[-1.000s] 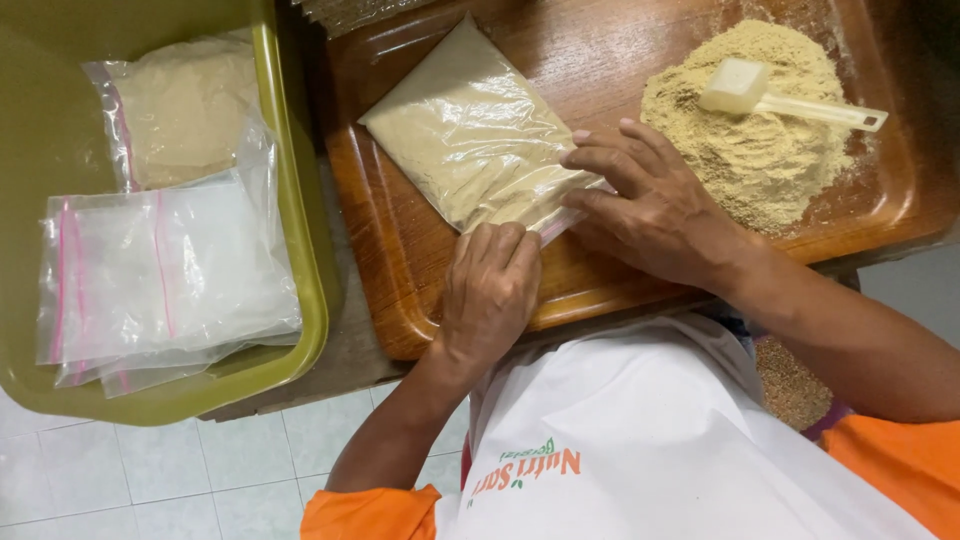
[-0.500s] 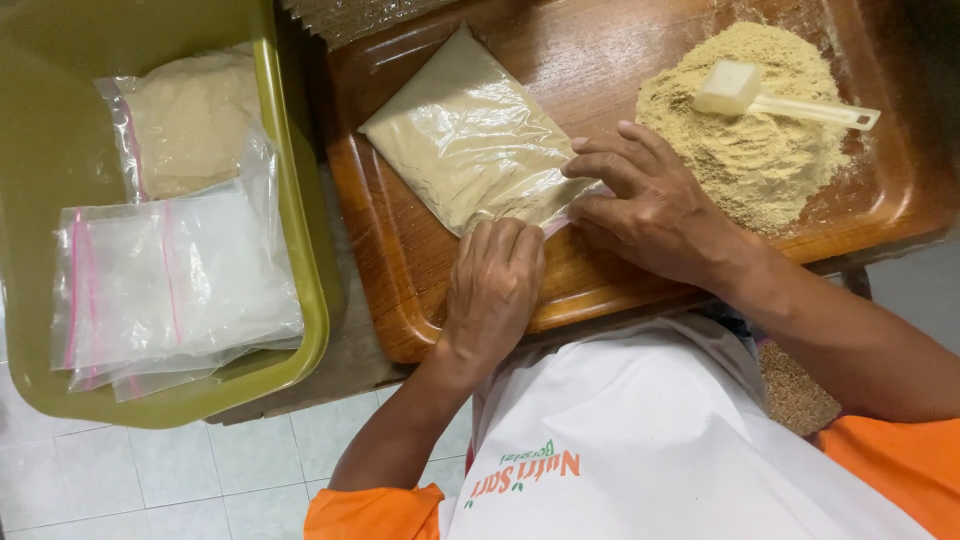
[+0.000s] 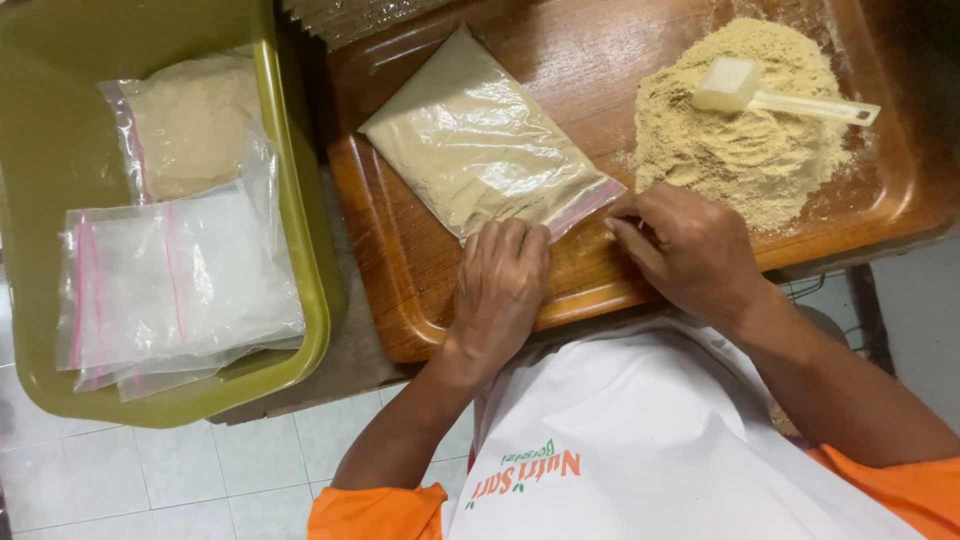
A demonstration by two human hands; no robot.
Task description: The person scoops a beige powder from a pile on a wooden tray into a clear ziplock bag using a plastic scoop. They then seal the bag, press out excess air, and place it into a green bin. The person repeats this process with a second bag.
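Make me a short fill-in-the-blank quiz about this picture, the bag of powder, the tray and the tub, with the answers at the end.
1. Both hands, left hand and right hand, press the zip edge of a clear bag filled with tan ____.
2. The bag lies on a ____ tray.
3. A white ____ rests on the powder heap.
4. The spare bags lie in a ____ tub.

Answers: powder; wooden; scoop; green

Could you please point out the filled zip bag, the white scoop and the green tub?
filled zip bag [image 3: 480, 150], head view, middle of the bag.
white scoop [image 3: 730, 85], head view, its bowl.
green tub [image 3: 310, 300], head view, right rim.
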